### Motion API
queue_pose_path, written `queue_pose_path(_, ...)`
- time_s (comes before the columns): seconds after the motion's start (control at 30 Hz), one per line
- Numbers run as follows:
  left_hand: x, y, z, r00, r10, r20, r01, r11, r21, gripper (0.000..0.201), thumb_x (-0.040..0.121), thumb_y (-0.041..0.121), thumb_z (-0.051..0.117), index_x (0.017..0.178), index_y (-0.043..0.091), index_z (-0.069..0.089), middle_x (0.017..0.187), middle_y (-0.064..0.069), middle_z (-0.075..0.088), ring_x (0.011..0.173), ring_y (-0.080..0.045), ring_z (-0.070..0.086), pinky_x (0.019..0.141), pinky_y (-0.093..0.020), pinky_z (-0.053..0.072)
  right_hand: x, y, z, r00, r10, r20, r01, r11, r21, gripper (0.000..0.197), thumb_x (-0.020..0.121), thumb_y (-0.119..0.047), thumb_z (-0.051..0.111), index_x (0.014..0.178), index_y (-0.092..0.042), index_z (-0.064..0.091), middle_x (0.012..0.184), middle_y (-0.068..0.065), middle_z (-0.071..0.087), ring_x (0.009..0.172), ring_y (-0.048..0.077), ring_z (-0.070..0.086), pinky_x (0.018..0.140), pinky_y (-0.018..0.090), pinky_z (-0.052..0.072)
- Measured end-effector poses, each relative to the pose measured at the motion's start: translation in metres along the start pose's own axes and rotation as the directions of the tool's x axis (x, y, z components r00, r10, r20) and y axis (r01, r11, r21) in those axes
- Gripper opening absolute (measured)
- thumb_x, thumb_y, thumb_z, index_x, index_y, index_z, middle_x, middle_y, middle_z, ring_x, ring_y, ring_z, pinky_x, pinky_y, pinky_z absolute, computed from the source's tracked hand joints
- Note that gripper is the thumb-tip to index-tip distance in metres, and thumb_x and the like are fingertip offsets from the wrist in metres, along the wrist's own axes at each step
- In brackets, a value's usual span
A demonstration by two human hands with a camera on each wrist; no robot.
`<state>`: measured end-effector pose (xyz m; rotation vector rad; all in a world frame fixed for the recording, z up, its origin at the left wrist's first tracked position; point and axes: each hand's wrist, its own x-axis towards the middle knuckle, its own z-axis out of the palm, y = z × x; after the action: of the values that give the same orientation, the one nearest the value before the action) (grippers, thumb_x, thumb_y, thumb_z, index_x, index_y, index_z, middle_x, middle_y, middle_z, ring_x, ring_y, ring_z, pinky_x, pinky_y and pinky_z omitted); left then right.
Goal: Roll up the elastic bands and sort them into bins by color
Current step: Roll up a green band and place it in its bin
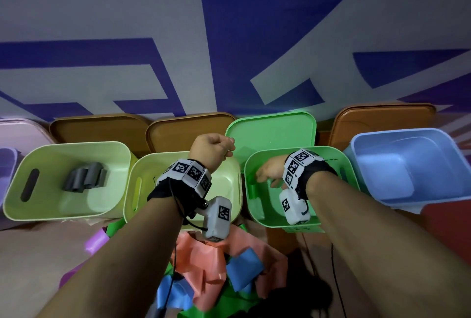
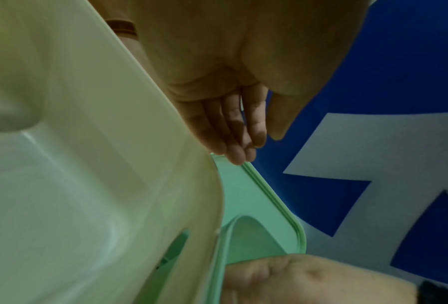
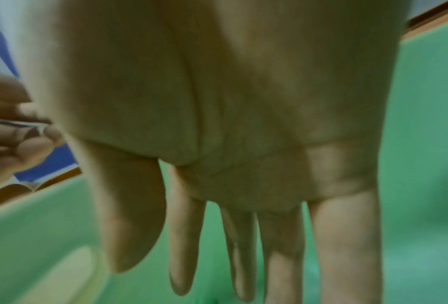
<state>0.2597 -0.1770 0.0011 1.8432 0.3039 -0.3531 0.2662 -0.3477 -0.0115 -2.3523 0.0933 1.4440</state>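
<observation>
Four bins stood in a row in the head view, rims nearly touching: a pale green bin (image 1: 15,190) holding grey rolled bands (image 1: 85,177), a second pale bin (image 1: 128,200), a green bin (image 1: 251,205) and a blue bin (image 1: 356,164), with lids propped behind them. The left hand (image 1: 212,148) hovered above the second pale bin's far rim. The right hand (image 1: 270,172) reached down inside the green bin, beside a green rolled band (image 1: 254,190) against the left wall. Loose bands (image 1: 204,261) in pink, blue and green lay heaped near the bins' front edges.

From the left wrist, the left hand (image 2: 230,92) had its fingers straight and together, holding nothing, fingertips (image 2: 237,153) at the edge of a green lid (image 2: 253,197).

From the right wrist, the right hand (image 3: 230,123) hung released, fingers (image 3: 344,246) spread and empty over the green bin floor (image 3: 425,164).
</observation>
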Motion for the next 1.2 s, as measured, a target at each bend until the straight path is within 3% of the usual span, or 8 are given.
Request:
queue_pose_path(0.07,-0.008,0.002,-0.003,1.000,0.015,-0.005,-0.015,1.000,-0.015,0.020,0.093,0.015,0.058,0.074,0.015,0.065,0.079,-0.003,0.069,0.067,-0.011,0.062,0.066,-0.027,0.050,-0.015,0.002,-0.002,1.000,-0.028,-0.014,0.029,0.995,0.093,0.039,0.099,-0.019,0.049,0.137,-0.013,0.050,0.143,0.004,0.048,0.118,0.020,0.055,0.046,0.011,0.044)
queue_pose_path(0.1,-0.013,0.004,-0.005,1.000,0.019,-0.009,-0.019,0.999,-0.026,0.020,0.093,0.015,0.058,0.074,0.015,0.065,0.079,-0.002,0.069,0.067,-0.011,0.062,0.064,-0.025,0.050,-0.022,0.002,-0.002,0.999,-0.037,-0.026,0.041,0.989,0.139,0.037,0.099,-0.018,0.048,0.136,-0.012,0.051,0.141,0.004,0.050,0.116,0.019,0.056,0.047,0.011,0.045)
queue_pose_path(0.27,-0.040,0.015,-0.019,0.997,0.072,-0.012,-0.072,0.996,-0.057,0.020,0.093,0.013,0.057,0.075,0.015,0.065,0.077,-0.001,0.069,0.067,-0.011,0.063,0.062,-0.022,0.049,-0.057,-0.008,-0.004,0.978,-0.058,-0.200,0.118,0.946,0.303,0.032,0.098,-0.024,0.050,0.124,-0.009,0.058,0.122,0.005,0.063,0.098,0.018,0.063,0.082,0.032,0.048)
queue_pose_path(0.4,-0.065,0.020,-0.037,0.992,0.120,-0.025,-0.122,0.989,-0.079,0.018,0.092,0.013,0.059,0.075,0.014,0.065,0.076,-0.002,0.067,0.067,-0.012,0.062,0.065,-0.025,0.049,-0.089,-0.030,0.008,0.930,-0.110,-0.351,0.263,0.865,0.427,0.027,0.097,-0.023,0.052,0.119,-0.009,0.059,0.108,0.003,0.065,0.090,0.017,0.062,0.072,0.027,0.046)
queue_pose_path(0.63,-0.102,0.003,-0.084,0.981,0.175,-0.090,-0.183,0.979,-0.093,0.016,0.092,0.018,0.060,0.077,0.020,0.065,0.082,-0.003,0.068,0.078,-0.017,0.064,0.072,-0.031,0.051,-0.125,-0.083,0.056,0.768,-0.201,-0.608,0.539,0.714,0.446,0.012,0.095,-0.018,0.054,0.100,-0.013,0.064,0.094,0.003,0.068,0.079,0.015,0.066,0.077,0.028,0.051)
queue_pose_path(0.8,-0.124,-0.027,-0.132,0.975,0.179,-0.128,-0.196,0.972,-0.132,0.017,0.090,0.015,0.061,0.074,0.020,0.065,0.082,-0.001,0.068,0.074,-0.016,0.065,0.070,-0.031,0.050,-0.128,-0.131,0.103,0.712,-0.261,-0.652,0.622,0.664,0.414,0.010,0.094,-0.014,0.054,0.090,-0.014,0.063,0.082,0.000,0.067,0.071,0.013,0.064,0.069,0.024,0.049)
queue_pose_path(1.0,-0.138,-0.088,-0.175,0.979,0.114,-0.167,-0.146,0.970,-0.196,0.017,0.090,0.009,0.060,0.074,0.015,0.064,0.073,-0.003,0.064,0.063,-0.012,0.059,0.060,-0.024,0.043,-0.098,-0.166,0.162,0.710,-0.267,-0.651,0.635,0.642,0.429,0.018,0.093,-0.008,0.053,0.078,-0.016,0.059,0.076,0.002,0.064,0.063,0.012,0.060,0.060,0.022,0.044)
queue_pose_path(1.2,-0.141,-0.153,-0.178,0.982,0.106,-0.156,-0.142,0.960,-0.241,0.021,0.092,0.006,0.056,0.075,0.016,0.063,0.075,-0.003,0.064,0.063,-0.010,0.058,0.058,-0.019,0.043,-0.062,-0.173,0.208,0.698,-0.274,-0.661,0.647,0.637,0.419,0.021,0.094,-0.007,0.053,0.076,-0.016,0.060,0.074,0.002,0.063,0.060,0.011,0.057,0.053,0.017,0.043)
